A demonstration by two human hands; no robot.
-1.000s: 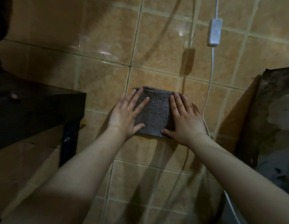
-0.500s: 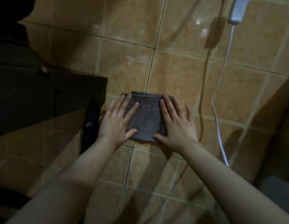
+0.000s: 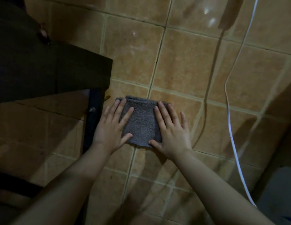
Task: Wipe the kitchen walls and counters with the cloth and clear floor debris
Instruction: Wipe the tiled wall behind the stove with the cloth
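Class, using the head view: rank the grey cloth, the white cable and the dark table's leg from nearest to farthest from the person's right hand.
From the right hand:
1. Grey cloth, under its fingers, on its left.
2. White cable, to its right.
3. Dark table's leg, far left, beyond the left hand.

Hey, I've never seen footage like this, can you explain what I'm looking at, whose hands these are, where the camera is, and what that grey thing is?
There is no machine here. The picture comes from a wide-angle camera worn on a person's head, looking forward and down along their bare forearms. The brown surface is a tiled wall, which the person is cleaning. The grey thing is a folded cloth. The left hand and the right hand lie flat on it with straight fingers, pressing it against the tiles rather than gripping it. To the left is a dark table with a dark leg close beside the left hand. On the right a white cable hangs down the wall, apart from the cloth. The light is dim, so small details are hard to make out.
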